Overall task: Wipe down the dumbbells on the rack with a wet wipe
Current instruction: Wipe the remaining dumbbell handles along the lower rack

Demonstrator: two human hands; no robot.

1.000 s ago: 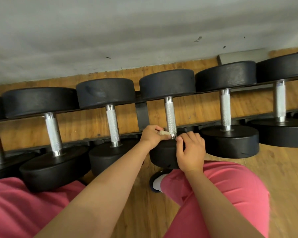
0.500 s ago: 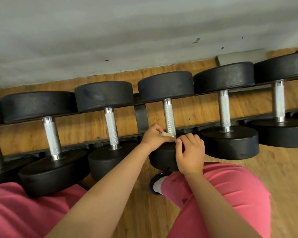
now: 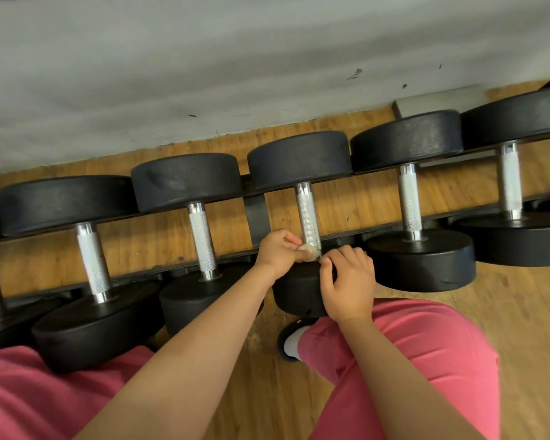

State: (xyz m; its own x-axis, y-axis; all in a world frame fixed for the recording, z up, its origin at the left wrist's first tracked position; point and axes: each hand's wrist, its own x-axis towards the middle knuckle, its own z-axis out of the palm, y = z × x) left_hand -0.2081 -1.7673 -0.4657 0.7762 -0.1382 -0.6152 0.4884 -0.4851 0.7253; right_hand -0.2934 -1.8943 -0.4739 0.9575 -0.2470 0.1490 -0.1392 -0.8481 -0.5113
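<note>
On the low black rack [image 3: 255, 217], a little above the middle of the view, the middle dumbbell [image 3: 308, 214] lies with its knurled steel handle running from twelve to six o'clock. Its far head points toward the grey wall [image 3: 204, 74] and its near head toward the person.

The left hand [image 3: 278, 254] reaches in from seven o'clock. It pinches a small wadded wet wipe [image 3: 308, 250] between thumb and fingertips, and the wipe is pressed against the foot of the handle where it meets the near head.

The right hand [image 3: 350, 281] sits at four o'clock of the wipe, fingers curled over the top and right edge of the near head, gripping it. Its index fingertip is just beside the wipe; I cannot tell whether the two touch.

At nine o'clock of the middle dumbbell rests a left-hand dumbbell [image 3: 202, 239], and at three o'clock a bigger right-hand dumbbell [image 3: 410, 201], both lying the same way across the rails.

At six o'clock of the near head, a dark shoe [image 3: 283, 342] stands on the wooden floor [image 3: 521, 328]. Pink trousers [image 3: 410, 360] fill the lower part of the view.
</note>
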